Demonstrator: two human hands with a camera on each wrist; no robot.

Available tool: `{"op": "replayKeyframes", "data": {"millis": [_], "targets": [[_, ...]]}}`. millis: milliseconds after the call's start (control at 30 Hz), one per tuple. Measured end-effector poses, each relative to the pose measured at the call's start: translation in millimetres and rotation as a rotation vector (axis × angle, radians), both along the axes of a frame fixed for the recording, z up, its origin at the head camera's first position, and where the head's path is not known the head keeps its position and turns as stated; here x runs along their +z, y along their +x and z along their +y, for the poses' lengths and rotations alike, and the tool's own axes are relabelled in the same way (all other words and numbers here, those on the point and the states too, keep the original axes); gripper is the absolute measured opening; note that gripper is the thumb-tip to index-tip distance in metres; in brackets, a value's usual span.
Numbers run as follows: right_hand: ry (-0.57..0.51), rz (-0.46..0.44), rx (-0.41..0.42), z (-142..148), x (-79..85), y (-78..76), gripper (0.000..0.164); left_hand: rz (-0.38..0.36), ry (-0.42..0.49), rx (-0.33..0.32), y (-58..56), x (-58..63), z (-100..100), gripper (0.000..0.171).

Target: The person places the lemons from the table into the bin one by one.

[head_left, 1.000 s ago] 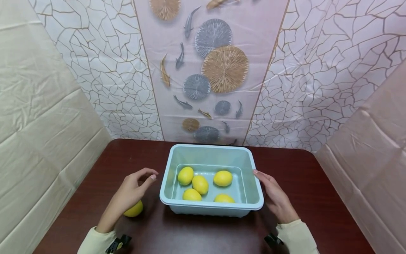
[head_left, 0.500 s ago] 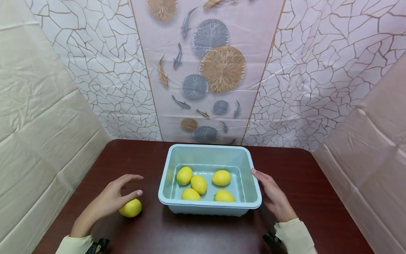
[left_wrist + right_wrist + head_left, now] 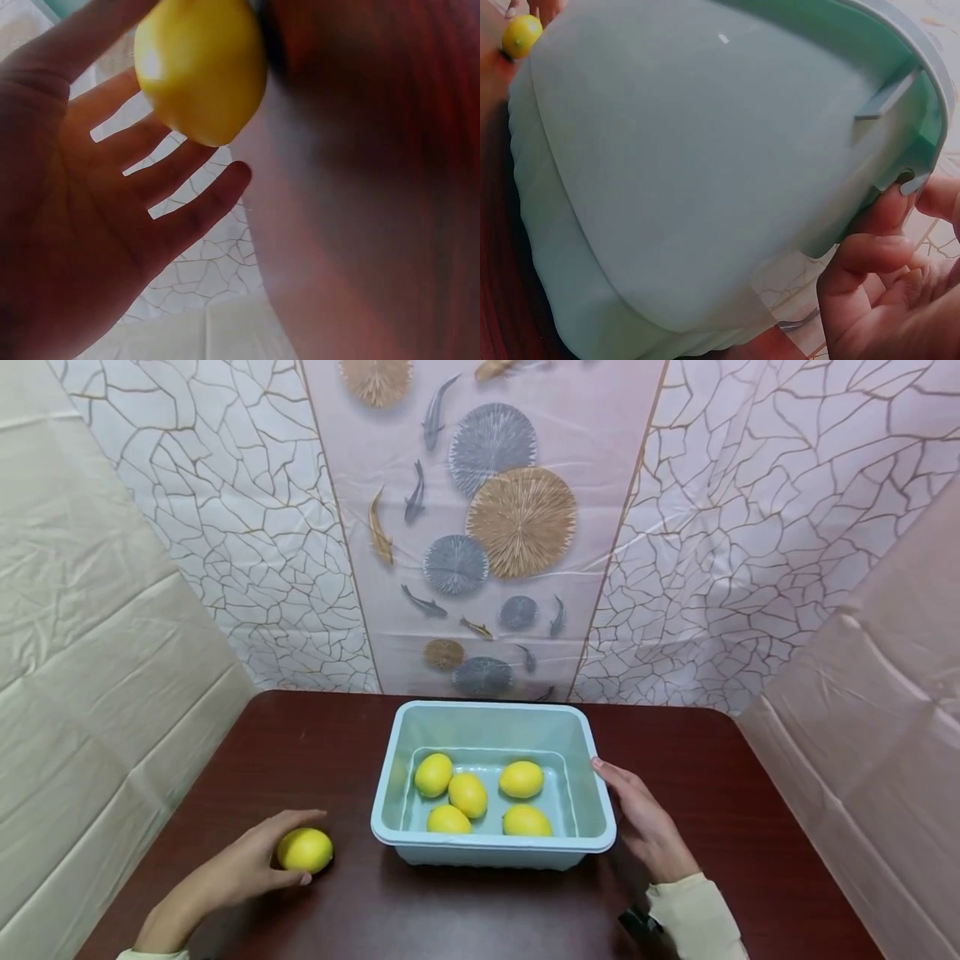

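Note:
A lone yellow lemon (image 3: 304,850) lies on the dark table, left of a pale blue-green plastic tub (image 3: 491,842). My left hand (image 3: 238,864) reaches around this lemon, thumb on the near side and fingers on the far side. In the left wrist view the fingers (image 3: 176,169) are spread and nearly straight, with the lemon (image 3: 202,71) between them and the thumb. My right hand (image 3: 651,827) holds the tub's right rim. Curled fingertips sit under that rim in the right wrist view, beside the tub's outer wall (image 3: 675,165).
Inside the tub lie several lemons, among them one lemon (image 3: 521,779) toward the right and another lemon (image 3: 433,775) at the left. The reddish-brown table (image 3: 480,914) ends at patterned cloth (image 3: 667,635) behind and plain cream cloth (image 3: 112,727) on the left.
My left hand has moved left and toward me, away from the tub's side, and widened around the lone lemon. My right hand stays at the rim; the whole head view has shifted slightly.

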State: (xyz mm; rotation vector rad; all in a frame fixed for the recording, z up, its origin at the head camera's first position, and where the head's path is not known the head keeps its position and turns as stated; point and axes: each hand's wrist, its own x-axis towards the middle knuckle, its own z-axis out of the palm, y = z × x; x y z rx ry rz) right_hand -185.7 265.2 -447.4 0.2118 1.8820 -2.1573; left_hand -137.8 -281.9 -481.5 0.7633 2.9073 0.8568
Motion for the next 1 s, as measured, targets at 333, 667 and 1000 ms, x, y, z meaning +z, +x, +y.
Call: {"op": "replayKeyframes", "data": {"millis": [333,667,1000], "targets": [[0.013,-0.028,0.006,1,1.4,2.5,0.052,-0.036,-0.039,0.033,9.5,-11.1,1,0.066],[-0.007,-0.031,0.024,2,-1.2,3.7,0.042,-0.067,-0.002,0.003,10.9,-18.4,1,0.06],[-0.014,-0.025,0.02,3,0.6,0.7,0.045,-0.046,-0.045,0.116,8.9,-9.9,8,0.059]]}}
